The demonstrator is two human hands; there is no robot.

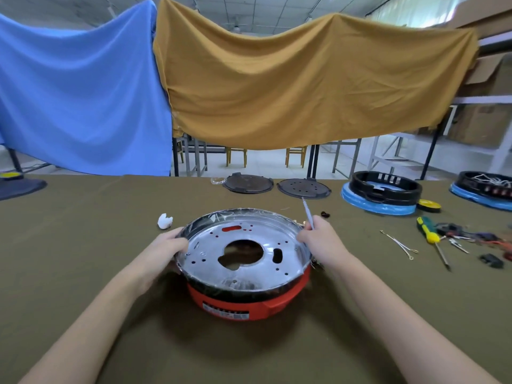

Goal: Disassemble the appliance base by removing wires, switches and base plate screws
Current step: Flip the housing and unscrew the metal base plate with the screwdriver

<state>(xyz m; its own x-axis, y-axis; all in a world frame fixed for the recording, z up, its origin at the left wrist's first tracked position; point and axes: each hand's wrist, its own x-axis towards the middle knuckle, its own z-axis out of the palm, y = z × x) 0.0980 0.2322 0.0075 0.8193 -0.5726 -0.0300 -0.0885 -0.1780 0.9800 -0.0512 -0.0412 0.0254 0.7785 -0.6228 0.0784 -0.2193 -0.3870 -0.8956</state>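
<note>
A: Nearest us, the appliance base (249,297) sits on the worktop (83,273), red housing facing us, the silver base plate (210,254) on top with its big centre hole.

B: And the hands?

A: One on each side, so the base lies right between them. The left hand (169,245) curls over the left rim, thumb on the plate, fingers wrapped down the outside. It's steadying the thing.

B: The right?

A: The right hand (318,236) is at the right rim, fingers closed round a thin white-sleeved wire (307,212) that runs up and away toward the far side, tilted a little left. My guess is the pull follows that line, away from the rim, with the right hand doing the work.

B: Further out?

A: Right of the base, a yellow-handled screwdriver (430,236) and loose wires; well beyond, two dark round plates (248,184) at the far edge.
</note>
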